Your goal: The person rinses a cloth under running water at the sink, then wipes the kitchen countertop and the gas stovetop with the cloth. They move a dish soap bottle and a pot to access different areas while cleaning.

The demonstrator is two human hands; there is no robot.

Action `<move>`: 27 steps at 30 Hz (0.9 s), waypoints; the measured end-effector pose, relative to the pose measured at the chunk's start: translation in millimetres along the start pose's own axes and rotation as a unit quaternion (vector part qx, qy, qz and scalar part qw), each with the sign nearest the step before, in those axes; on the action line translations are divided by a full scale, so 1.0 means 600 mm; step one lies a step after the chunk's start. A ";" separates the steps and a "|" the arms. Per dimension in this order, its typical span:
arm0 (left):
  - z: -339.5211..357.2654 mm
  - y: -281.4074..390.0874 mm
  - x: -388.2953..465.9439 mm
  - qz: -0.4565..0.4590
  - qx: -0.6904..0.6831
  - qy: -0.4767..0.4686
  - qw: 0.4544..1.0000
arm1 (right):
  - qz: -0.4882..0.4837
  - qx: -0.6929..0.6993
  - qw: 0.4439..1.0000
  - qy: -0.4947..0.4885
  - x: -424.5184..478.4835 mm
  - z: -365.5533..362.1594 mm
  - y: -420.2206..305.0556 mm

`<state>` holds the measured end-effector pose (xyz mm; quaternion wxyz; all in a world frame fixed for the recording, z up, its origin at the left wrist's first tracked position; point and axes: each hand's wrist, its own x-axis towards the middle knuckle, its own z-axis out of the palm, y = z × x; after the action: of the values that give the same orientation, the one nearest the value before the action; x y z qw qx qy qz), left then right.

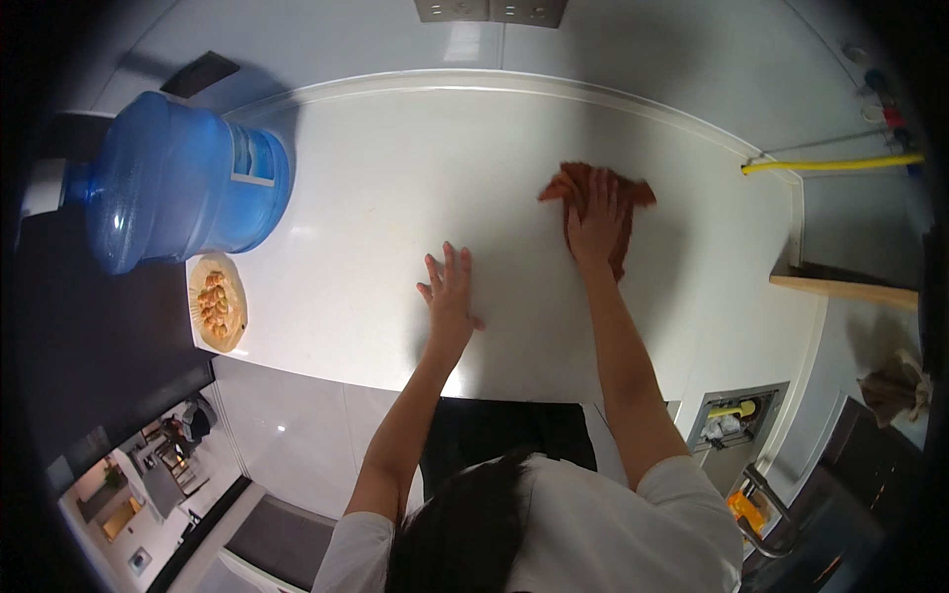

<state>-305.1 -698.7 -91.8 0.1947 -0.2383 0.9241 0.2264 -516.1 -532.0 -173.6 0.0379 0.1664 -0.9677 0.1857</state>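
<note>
A crumpled reddish-brown cloth (pixel 623 237) lies on the white countertop (pixel 356 170), right of the middle. My right hand (pixel 597 222) rests over it from above, fingers pointing towards the back wall and pressing the cloth to the surface. Part of the cloth is hidden beneath the palm. To the left and nearer to me, my left hand (pixel 451 300) is spread with nothing in it, at the countertop. Whether its palm touches the surface cannot be told. Faint yellowish marks show on the countertop beyond the left hand.
A large blue water-cooler bottle (pixel 193 185) stands at the left end. Beside it, a paper-lined dish (pixel 236 319) of small brown food pieces sits at the counter's edge. A yellow hose (pixel 830 164) runs along the right. A sink (pixel 697 430) with a faucet (pixel 771 519) is at lower right.
</note>
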 end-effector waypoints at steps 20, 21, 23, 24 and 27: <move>-0.005 0.035 0.001 -0.031 0.076 -0.007 0.997 | -0.338 0.060 0.937 -0.062 0.099 0.094 -0.187; 0.006 0.048 0.010 0.001 0.058 0.015 0.998 | -0.287 -0.003 0.954 -0.089 0.133 0.078 -0.128; 0.036 0.062 0.023 0.045 0.019 0.059 0.997 | -0.200 -0.028 0.975 -0.097 0.186 0.040 -0.013; 0.031 0.101 0.025 0.045 0.044 0.033 0.997 | -0.178 -0.066 0.979 -0.077 0.208 0.016 0.044; 0.056 0.222 0.045 0.113 0.067 0.024 0.991 | -0.107 0.070 0.989 0.068 0.239 -0.053 0.244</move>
<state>-389.3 -586.6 -88.5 0.1614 -0.1239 0.9627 0.1785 -700.2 -436.1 -175.5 0.1120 0.2577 -0.9242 0.2586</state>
